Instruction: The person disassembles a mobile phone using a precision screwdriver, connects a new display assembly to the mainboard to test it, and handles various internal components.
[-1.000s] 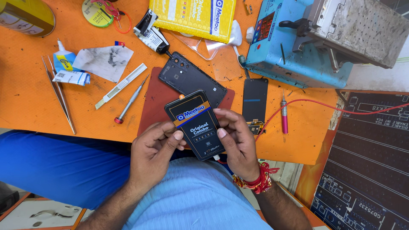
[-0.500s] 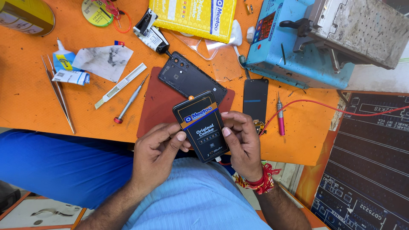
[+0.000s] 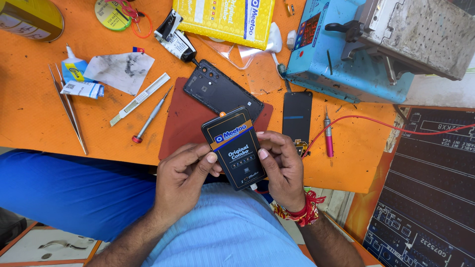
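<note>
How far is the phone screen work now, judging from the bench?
Done: the black phone body lies stripped on the brown mat, and a dark screen panel lies beside it. In hand: the left hand and right hand hold a black labelled display part over the bench edge. Left: that part is not yet on the body; the screwdriver and tweezers lie unused.

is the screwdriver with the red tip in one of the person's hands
No, the screwdriver lies on the orange table; both hands hold the black phone screen.
</note>
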